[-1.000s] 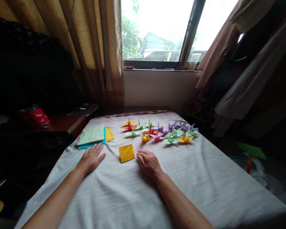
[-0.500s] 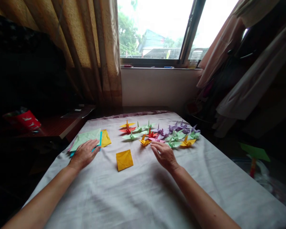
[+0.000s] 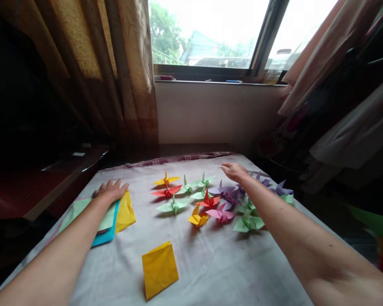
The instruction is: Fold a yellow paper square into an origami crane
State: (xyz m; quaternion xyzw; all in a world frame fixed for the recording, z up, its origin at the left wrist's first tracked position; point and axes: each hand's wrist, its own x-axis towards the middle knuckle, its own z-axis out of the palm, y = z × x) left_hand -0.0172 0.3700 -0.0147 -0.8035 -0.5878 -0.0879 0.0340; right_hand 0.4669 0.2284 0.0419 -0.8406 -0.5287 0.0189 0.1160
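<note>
My left hand (image 3: 111, 190) lies with fingers spread at the far edge of a stack of coloured paper. A pale green sheet (image 3: 107, 221), a blue sheet (image 3: 106, 238) and a yellow sheet (image 3: 126, 213) show beside my forearm. Beyond the folded paper cranes, my right hand (image 3: 234, 171) is stretched out flat, palm turned inward, holding nothing. My right forearm passes over several cranes and hides some of them. Closest are purple cranes (image 3: 229, 194), with a red crane (image 3: 208, 199), a pink crane (image 3: 221, 213) and an orange-yellow crane (image 3: 198, 217) nearer to me.
A folded yellow paper square (image 3: 160, 270) stands near the front, slightly raised off the white cloth (image 3: 230, 272). Green cranes (image 3: 174, 206) and a red crane (image 3: 167, 191) sit mid-table. The window wall (image 3: 207, 114) is behind; curtains (image 3: 130, 76) hang left, clothes (image 3: 347, 127) right.
Both hands have reached farther forward, the right one past the cranes and the left one to the far edge of the paper stack. The view has moved closer to the table.
</note>
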